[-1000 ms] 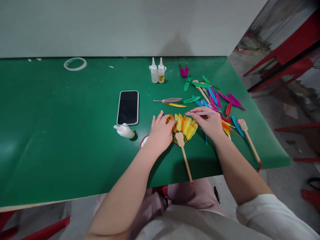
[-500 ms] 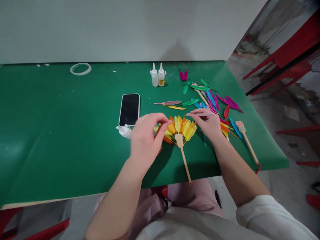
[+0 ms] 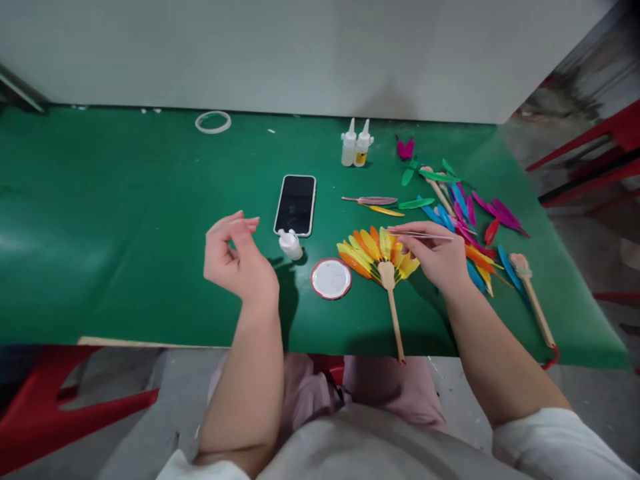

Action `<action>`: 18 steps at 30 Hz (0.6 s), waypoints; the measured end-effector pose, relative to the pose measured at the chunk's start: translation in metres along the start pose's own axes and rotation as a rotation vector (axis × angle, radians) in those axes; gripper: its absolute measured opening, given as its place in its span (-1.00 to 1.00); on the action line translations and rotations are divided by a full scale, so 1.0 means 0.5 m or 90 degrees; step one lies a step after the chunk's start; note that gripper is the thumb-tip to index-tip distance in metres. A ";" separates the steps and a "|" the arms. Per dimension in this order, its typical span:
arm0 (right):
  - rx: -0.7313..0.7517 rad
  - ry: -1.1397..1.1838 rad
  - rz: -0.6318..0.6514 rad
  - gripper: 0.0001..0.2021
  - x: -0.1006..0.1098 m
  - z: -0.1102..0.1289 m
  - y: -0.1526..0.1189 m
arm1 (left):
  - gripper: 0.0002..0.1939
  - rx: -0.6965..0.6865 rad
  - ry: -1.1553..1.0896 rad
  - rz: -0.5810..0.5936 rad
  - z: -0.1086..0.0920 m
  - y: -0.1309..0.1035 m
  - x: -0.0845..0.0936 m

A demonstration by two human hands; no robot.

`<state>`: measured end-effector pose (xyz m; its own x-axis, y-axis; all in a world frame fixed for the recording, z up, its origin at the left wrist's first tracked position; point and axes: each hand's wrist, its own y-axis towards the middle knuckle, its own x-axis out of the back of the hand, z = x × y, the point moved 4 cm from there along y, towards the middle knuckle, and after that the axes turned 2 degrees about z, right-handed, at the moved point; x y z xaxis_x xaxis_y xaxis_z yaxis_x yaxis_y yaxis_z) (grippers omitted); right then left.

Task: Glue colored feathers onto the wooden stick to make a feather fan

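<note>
My right hand (image 3: 437,257) is closed around slim pale-pink tweezers (image 3: 425,235), whose tips reach the top of a feather fan. The fan (image 3: 387,273) lies on the table, with yellow and orange feathers spread above its wooden head and handle. Off to the left, my left hand (image 3: 240,260) is raised above the table, its fingers bent in toward the thumb; anything between them is too small to make out. Near it a small white glue bottle (image 3: 290,245) stands by a phone (image 3: 295,205). A round white lid with a red rim (image 3: 331,279) lies left of the fan.
Two glue bottles (image 3: 356,148) stand at the back. Loose coloured feathers (image 3: 467,207) lie in a pile on the right, with another wooden handle (image 3: 535,300) beside them. A tape ring (image 3: 213,122) lies back left. Behind the green table (image 3: 150,267) rises a grey panel (image 3: 250,53).
My left hand has moved left, away from the fan, uncovering the white lid. The tweezers' tips have come over the fan's feathers. The whole view has shifted left.
</note>
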<state>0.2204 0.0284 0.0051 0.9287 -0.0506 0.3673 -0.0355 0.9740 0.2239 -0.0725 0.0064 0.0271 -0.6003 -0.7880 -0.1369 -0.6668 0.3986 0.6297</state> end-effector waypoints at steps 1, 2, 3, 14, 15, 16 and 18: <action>0.033 -0.005 0.033 -0.89 -0.015 0.017 -0.003 | -0.74 0.030 -0.009 -0.023 0.007 -0.001 0.000; 0.071 -0.010 0.087 -0.88 -0.034 0.033 -0.007 | -0.73 0.061 -0.020 -0.041 0.014 0.000 0.001; 0.114 -0.013 0.141 -0.87 -0.052 0.049 -0.012 | -0.75 0.090 -0.035 -0.054 0.020 0.002 0.003; 0.313 -0.116 0.214 -0.84 -0.118 0.062 -0.043 | -0.74 0.236 -0.194 -0.060 0.043 0.016 0.005; 0.310 -0.112 0.222 -0.85 -0.119 0.062 -0.045 | -0.72 0.248 -0.198 -0.053 0.043 0.016 0.004; 0.303 -0.105 0.229 -0.85 -0.120 0.062 -0.047 | -0.71 0.261 -0.195 -0.041 0.044 0.016 0.003; 0.278 -0.090 0.245 -0.87 -0.123 0.063 -0.051 | -0.71 0.282 -0.185 -0.019 0.047 0.015 0.002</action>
<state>0.1526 -0.0003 0.0051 0.7618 0.2302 0.6055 -0.5361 0.7487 0.3899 -0.0887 0.0196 0.0137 -0.6345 -0.6640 -0.3955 -0.7700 0.5878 0.2483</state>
